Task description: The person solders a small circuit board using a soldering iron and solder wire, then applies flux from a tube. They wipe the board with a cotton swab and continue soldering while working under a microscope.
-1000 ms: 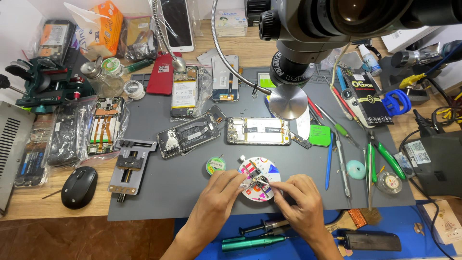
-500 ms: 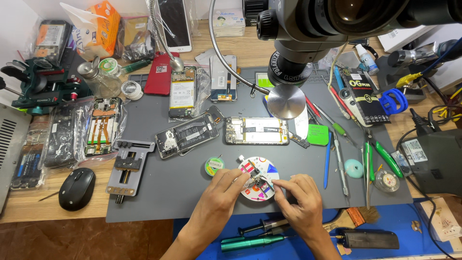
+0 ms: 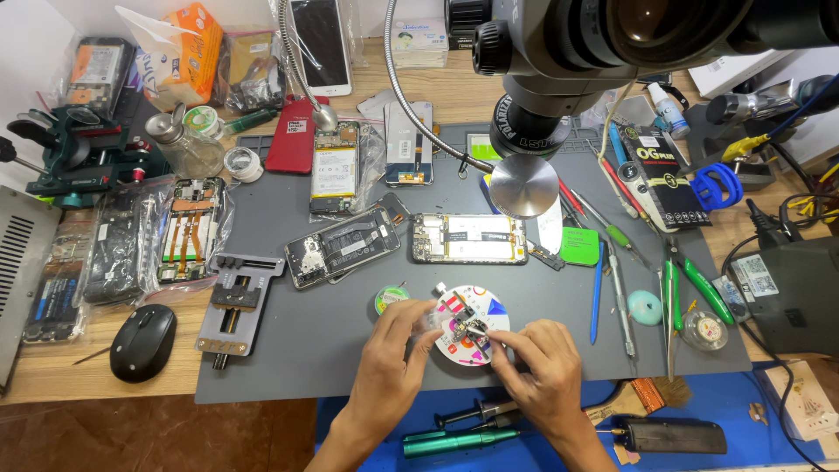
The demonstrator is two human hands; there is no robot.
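Small metal parts (image 3: 468, 329) sit on the round white sorting disc (image 3: 472, 336) at the near edge of the grey work mat (image 3: 288, 350), below the microscope head (image 3: 559, 52). My left hand (image 3: 395, 350) pinches at the disc's left rim, and my right hand (image 3: 535, 357) closes its fingertips on the parts. I judge the step to be picking one piece; the next move calls for a steady lift without scattering its neighbours.

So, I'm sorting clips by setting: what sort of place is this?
Most likely a phone repair bench: opened phones lie on a grey work mat, under a microscope, with tweezers alongside.
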